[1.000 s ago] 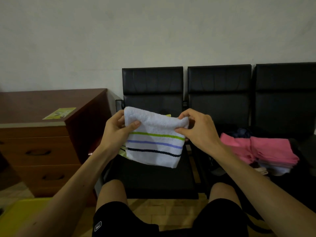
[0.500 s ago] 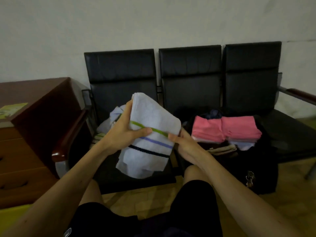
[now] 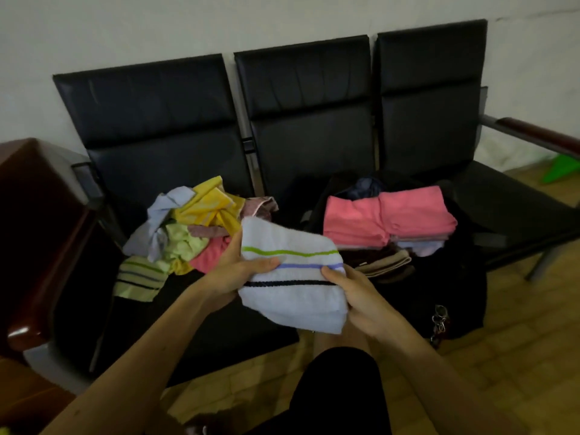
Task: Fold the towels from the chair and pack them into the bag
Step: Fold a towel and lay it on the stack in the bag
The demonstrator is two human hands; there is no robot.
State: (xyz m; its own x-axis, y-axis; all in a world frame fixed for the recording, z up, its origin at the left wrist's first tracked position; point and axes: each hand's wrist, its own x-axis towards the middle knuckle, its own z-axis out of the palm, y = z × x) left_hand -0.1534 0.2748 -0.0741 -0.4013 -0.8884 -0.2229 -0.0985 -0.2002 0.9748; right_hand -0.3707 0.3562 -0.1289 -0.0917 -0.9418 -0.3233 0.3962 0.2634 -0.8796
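Note:
A folded white towel (image 3: 292, 293) with green, purple and black stripes sits between both hands above the chair's front edge. My left hand (image 3: 238, 274) grips its left side, thumb lying along the purple stripe. My right hand (image 3: 361, 296) holds its right edge, thumb on top. A loose heap of unfolded towels (image 3: 194, 227), yellow, light blue, pale green and pink, lies on the left seat. A black bag (image 3: 445, 277) stands open on the middle seat, with folded pink towels (image 3: 389, 218) stacked in it above brown and white ones.
Three joined black chairs (image 3: 307, 98) stand against a white wall. A dark wooden cabinet (image 3: 40, 221) is at the left, a wooden armrest (image 3: 539, 135) at the right. A key ring (image 3: 439, 321) hangs on the bag's front. My knees are below the towel.
The view has tilted down and right, so the towel heap shows. The towel went from hanging spread between both hands to a compact fold held lower and nearer the bag.

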